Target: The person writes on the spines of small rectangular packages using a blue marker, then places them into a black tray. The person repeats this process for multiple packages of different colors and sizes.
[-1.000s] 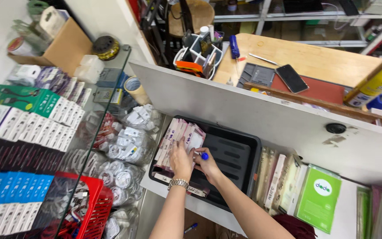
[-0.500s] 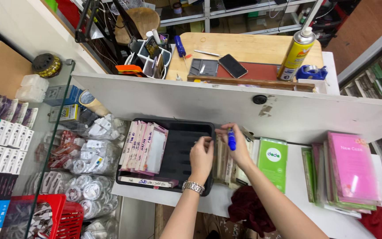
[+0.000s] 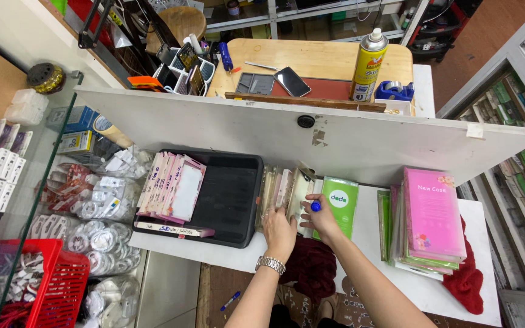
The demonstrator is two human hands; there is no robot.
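The right hand (image 3: pixel 321 217) holds a blue marker (image 3: pixel 315 206) between closed fingers. The left hand (image 3: pixel 279 228) presses with bent fingers on a row of flat packets (image 3: pixel 287 191) standing just right of the black tray (image 3: pixel 229 200). It seems the sorting step; parting one packet needs care.

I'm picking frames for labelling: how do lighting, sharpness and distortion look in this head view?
Head view: bright, even light. The hands, left and right, are sharp, with no motion blur. The glass case shows mild reflections. The wide lens bows the white shelf and stretches the corners. Under the shelf, the black tray lies in soft shadow.
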